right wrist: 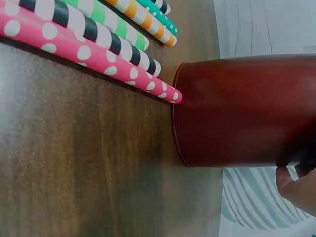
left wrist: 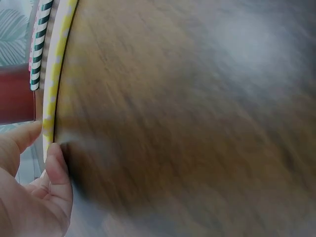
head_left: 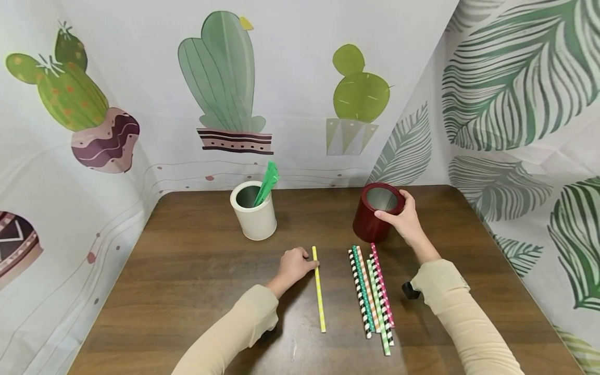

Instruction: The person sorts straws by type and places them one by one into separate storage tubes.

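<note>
Thumb and fingers of my left hand [head_left: 294, 264] pinch a yellow paper straw [head_left: 320, 299] near its far end; the straw lies along the table. In the left wrist view the fingertips meet either side of the yellow straw [left wrist: 55, 74]. My right hand [head_left: 409, 219] grips the rim of a dark red round canister [head_left: 366, 225], thumb over the near rim, fingers on its right side. The canister's inside looks bare metal. A bundle of patterned straws lies just in front of it; the pink dotted straw [right wrist: 111, 61] reaches the base of the canister [right wrist: 237, 113] in the right wrist view.
A cream canister [head_left: 259, 223] stands at the back left with a green wrapped packet [head_left: 268, 182] leaning in it. Striped and dotted straws [head_left: 361, 291] lie side by side at right of centre. A cactus-printed cloth [head_left: 300, 104] hangs behind the wooden table [head_left: 187, 260].
</note>
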A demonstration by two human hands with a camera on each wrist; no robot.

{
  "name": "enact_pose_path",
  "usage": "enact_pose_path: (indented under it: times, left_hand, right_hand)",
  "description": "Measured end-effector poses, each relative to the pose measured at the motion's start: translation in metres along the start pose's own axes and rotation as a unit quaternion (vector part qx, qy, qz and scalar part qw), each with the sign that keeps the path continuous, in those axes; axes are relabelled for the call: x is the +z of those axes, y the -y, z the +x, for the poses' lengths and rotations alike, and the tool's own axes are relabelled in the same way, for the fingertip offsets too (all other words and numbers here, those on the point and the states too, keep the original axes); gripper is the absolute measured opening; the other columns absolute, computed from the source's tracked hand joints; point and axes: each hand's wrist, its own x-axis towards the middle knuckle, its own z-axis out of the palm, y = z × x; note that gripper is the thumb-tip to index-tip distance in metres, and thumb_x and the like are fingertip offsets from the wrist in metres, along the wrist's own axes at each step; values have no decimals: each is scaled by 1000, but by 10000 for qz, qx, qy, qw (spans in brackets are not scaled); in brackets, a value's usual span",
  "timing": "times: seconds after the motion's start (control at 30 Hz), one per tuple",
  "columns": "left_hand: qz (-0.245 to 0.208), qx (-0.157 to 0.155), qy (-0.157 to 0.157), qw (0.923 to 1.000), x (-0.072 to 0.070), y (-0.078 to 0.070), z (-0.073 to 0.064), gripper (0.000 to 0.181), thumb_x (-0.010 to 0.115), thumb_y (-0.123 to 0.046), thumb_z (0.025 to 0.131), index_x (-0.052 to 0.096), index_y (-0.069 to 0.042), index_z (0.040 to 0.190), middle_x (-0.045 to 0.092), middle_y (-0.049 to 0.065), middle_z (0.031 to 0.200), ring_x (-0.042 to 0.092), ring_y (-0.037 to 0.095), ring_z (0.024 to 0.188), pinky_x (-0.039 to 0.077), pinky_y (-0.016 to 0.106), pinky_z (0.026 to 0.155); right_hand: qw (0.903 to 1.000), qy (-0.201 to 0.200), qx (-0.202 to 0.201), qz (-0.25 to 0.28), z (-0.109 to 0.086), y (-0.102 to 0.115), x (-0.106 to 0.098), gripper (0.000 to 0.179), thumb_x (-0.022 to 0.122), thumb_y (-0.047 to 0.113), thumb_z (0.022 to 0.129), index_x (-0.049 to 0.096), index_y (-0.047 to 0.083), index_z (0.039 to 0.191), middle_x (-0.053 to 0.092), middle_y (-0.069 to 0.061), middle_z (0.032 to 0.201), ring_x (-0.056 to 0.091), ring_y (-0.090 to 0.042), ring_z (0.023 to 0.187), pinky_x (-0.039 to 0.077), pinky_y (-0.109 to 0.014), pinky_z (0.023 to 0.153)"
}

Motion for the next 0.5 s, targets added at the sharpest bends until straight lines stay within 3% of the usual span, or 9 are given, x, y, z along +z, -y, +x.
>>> enact_pose_path:
  times: [0.23, 0.4, 0.5]
  left_hand:
    - [70, -178, 120, 9997, 5, -4, 4, 31, 71, -39, 68, 65, -10, 74, 66, 2, 78, 59, 19, 70, 45, 27, 60]
    - [59, -188, 178, 9996, 7, -9, 7, 31, 71, -35, 68, 57, -12, 52, 56, -4, 56, 46, 11, 52, 37, 22, 48]
    - [58, -209, 229, 9995, 9, -11, 8, 33, 71, -32, 68, 53, -15, 46, 48, -8, 48, 40, 9, 45, 33, 21, 44]
  right_hand:
    - [9999, -106, -30, 106, -4, 0, 1, 93, 70, 24, 74, 7, 5, 140, 17, -17, 142, 26, -31, 125, 30, -49, 99]
    - [9996, -156, -15, 227, -7, 0, 2, 93, 69, 23, 75, 6, 7, 141, 19, -14, 144, 27, -30, 126, 31, -50, 99]
    - [9995, -134, -11, 298, -7, -1, 3, 92, 69, 22, 76, 6, 9, 142, 20, -13, 144, 29, -29, 126, 33, -46, 98]
